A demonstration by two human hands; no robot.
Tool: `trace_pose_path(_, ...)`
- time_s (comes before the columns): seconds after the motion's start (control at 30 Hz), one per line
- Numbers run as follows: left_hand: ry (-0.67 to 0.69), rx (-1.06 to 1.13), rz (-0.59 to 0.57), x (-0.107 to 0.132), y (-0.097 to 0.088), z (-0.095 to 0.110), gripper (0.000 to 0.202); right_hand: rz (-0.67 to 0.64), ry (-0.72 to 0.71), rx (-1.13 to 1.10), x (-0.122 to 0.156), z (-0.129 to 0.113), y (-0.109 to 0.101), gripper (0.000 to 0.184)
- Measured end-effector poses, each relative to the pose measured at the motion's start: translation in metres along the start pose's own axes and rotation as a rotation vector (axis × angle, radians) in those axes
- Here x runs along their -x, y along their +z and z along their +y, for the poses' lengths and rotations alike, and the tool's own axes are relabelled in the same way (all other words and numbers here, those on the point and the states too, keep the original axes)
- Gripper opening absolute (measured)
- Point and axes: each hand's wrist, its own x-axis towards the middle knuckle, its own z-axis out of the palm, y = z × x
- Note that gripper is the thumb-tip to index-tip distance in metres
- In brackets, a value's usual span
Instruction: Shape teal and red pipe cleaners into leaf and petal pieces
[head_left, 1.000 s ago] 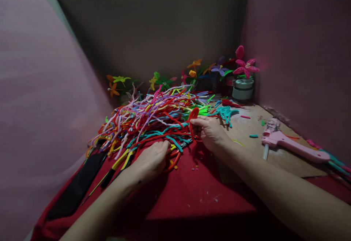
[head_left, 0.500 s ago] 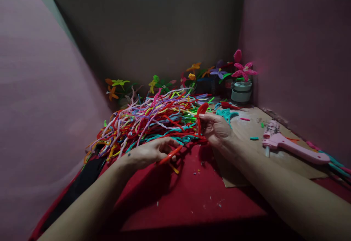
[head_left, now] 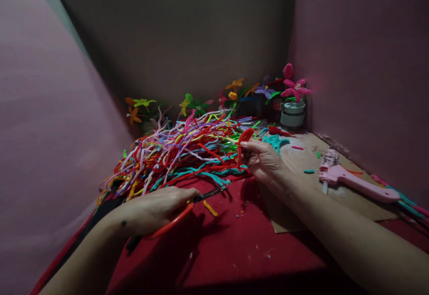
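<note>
My left hand (head_left: 161,210) is closed around orange-handled pliers (head_left: 181,217), whose narrow dark jaws point right, just above the red cloth. Between the fingertips of my right hand (head_left: 263,158) a red pipe cleaner (head_left: 246,136) is pinched; its upper end is bent into a petal-like loop and its lower end hangs down. Behind both hands lies a big heap of pipe cleaners (head_left: 187,145) in many colours. A short orange-yellow piece of pipe cleaner (head_left: 210,208) rests on the cloth below the jaws.
A pink glue gun (head_left: 355,183) lies on a brown board (head_left: 301,205) at right, among small offcuts. Pipe-cleaner flowers (head_left: 264,90) line the back, one pink flower in a pale jar (head_left: 292,115). Red cloth (head_left: 234,250) covers the table. Walls enclose both sides.
My left hand has moved left and down towards me with the pliers, and their dark jaws now show. My right hand keeps the red pipe cleaner almost in place.
</note>
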Motion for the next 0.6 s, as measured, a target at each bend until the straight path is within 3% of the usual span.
trace_pose_path(0.1,0.033,0.105,0.059,-0.001,-0.004,0.000,0.030,-0.020,0.012,0.015,0.003,0.001,0.004,0.009)
trace_pose_path(0.3,-0.027,0.114,0.448,-0.035,0.022,0.007,0.035,-0.118,0.055,0.006,0.007,0.006,0.004,0.005)
trace_pose_path(0.6,-0.006,-0.022,0.512,-0.061,0.028,0.022,0.032,-0.123,0.185,-0.052,0.013,0.004,0.007,0.006)
